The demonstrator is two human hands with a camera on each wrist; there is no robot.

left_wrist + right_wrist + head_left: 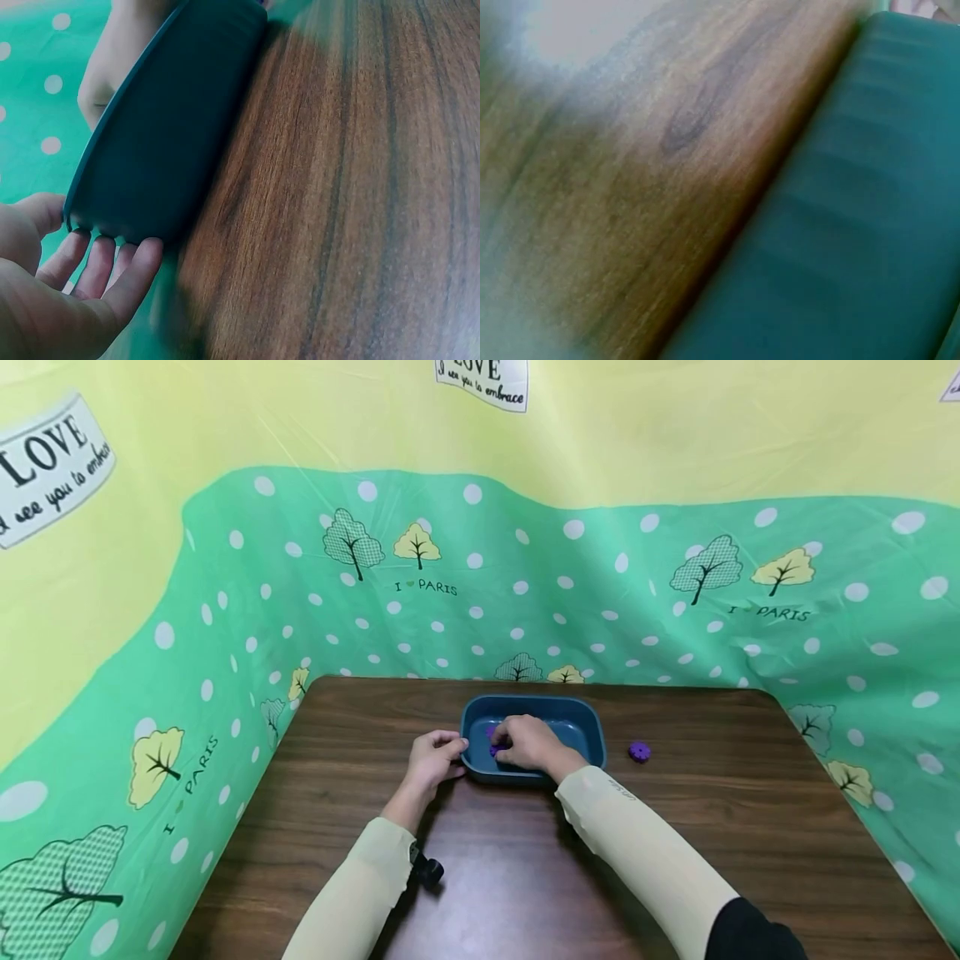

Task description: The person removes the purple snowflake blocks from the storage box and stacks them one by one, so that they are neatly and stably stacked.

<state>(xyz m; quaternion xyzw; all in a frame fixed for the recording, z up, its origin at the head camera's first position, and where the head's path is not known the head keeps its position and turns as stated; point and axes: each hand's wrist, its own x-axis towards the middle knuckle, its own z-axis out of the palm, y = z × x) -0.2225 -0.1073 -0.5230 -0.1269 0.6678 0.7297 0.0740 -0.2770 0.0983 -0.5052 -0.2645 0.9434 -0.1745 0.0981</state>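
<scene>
A dark blue rectangular tub (573,732) stands near the far edge of the table. My left hand (435,758) holds its left end, thumb at the rim and fingers against the outer wall, as the left wrist view also shows. My right hand (528,743) reaches down inside the tub, its fingers curled at a small purple piece (496,749) by the left side. More purple shows just behind those fingertips, partly hidden. In the right wrist view only the tub's outer wall (847,202) and the table are seen, with fingers at the top right corner.
A purple piece with a notched, flower-like edge (640,752) lies right of the tub on the brown wood-grain table (337,827). A green and yellow printed cloth (600,568) hangs behind and along the sides. A black device (427,870) is strapped to the left wrist.
</scene>
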